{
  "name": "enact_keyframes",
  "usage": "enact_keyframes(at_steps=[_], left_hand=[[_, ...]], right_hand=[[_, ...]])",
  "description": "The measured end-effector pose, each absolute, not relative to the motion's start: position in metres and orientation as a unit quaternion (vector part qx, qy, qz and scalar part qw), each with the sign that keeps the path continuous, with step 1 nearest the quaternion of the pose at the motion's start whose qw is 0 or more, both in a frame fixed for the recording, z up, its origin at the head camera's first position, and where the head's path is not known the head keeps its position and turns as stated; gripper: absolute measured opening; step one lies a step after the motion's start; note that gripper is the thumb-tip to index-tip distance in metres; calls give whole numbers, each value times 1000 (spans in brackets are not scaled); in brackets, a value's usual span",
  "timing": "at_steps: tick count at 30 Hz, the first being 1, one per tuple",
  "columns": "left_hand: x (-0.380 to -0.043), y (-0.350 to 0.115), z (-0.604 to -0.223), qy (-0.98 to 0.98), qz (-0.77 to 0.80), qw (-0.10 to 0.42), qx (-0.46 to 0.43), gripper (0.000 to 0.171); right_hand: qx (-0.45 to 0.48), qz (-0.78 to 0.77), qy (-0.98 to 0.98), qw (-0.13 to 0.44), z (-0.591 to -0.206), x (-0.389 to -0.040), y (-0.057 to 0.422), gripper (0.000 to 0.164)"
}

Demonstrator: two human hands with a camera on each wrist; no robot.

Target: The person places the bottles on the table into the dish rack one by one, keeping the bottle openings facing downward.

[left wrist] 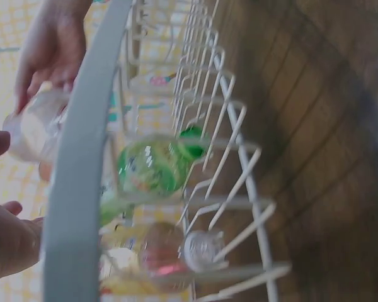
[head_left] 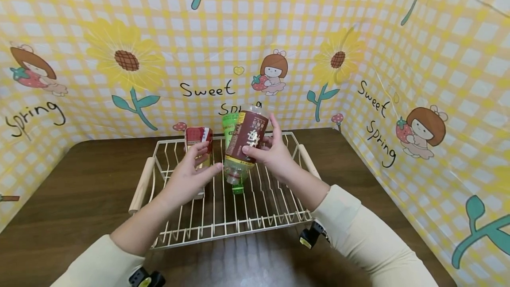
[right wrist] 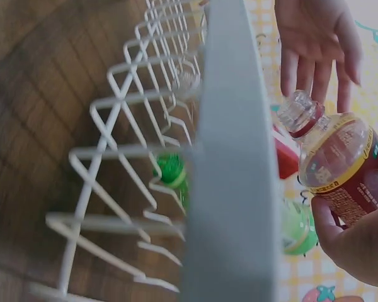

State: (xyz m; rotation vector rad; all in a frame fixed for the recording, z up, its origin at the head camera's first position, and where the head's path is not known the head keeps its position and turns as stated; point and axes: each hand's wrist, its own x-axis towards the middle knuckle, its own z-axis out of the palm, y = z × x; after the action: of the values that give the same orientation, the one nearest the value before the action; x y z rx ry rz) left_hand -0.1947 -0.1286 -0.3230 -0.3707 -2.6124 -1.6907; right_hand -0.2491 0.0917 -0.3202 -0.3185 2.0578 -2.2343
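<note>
My right hand [head_left: 275, 152] grips a clear plastic bottle [head_left: 249, 134] with a dark red-brown label, tilted with its neck down and toward me, above a cream wire dish rack [head_left: 215, 229]. Left of it, my left hand [head_left: 191, 174] is spread with relaxed fingers, apart from the bottle. Behind the held bottle, a green bottle [head_left: 230, 123] stands neck-down in the rack; its green cap [right wrist: 170, 167] shows between the wires in the right wrist view. A bottle with a red label [head_left: 198, 135] sits in the rack behind my left hand, partly hidden by it.
The rack has wooden handles [head_left: 142, 185] on its left and right sides and stands on a dark wooden table [head_left: 79, 180]. A yellow checked cloth [head_left: 171, 34] with printed flowers and figures hangs behind and at the sides. Dark wrist cameras [head_left: 312, 235] sit below the sleeves.
</note>
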Motion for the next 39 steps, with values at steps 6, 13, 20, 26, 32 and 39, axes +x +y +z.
enact_keyframes(at_steps=[6, 13, 20, 26, 32, 39], left_hand=[[-197, -157, -317, -847, -520, 25, -111, 68], [-202, -198, -322, -883, -464, 46, -42, 73], [-207, -242, -336, -915, -403, 3, -2, 78], [-210, -259, -353, -915, -400, -55, 15, 80], [-212, -259, -367, -879, -469, -82, 3, 78], [-214, -254, -372, -851, -519, -80, -10, 77]], right_hand=[[-90, -712, 695, 53, -318, -259, 106, 110], [-73, -666, 741, 45, -315, -270, 124, 108], [-76, -636, 766, 63, -319, -281, 143, 109], [-80, -607, 786, 85, -322, -285, 155, 108], [-96, -594, 793, 93, -328, -287, 162, 109], [-94, -587, 798, 97, -336, -287, 168, 111]])
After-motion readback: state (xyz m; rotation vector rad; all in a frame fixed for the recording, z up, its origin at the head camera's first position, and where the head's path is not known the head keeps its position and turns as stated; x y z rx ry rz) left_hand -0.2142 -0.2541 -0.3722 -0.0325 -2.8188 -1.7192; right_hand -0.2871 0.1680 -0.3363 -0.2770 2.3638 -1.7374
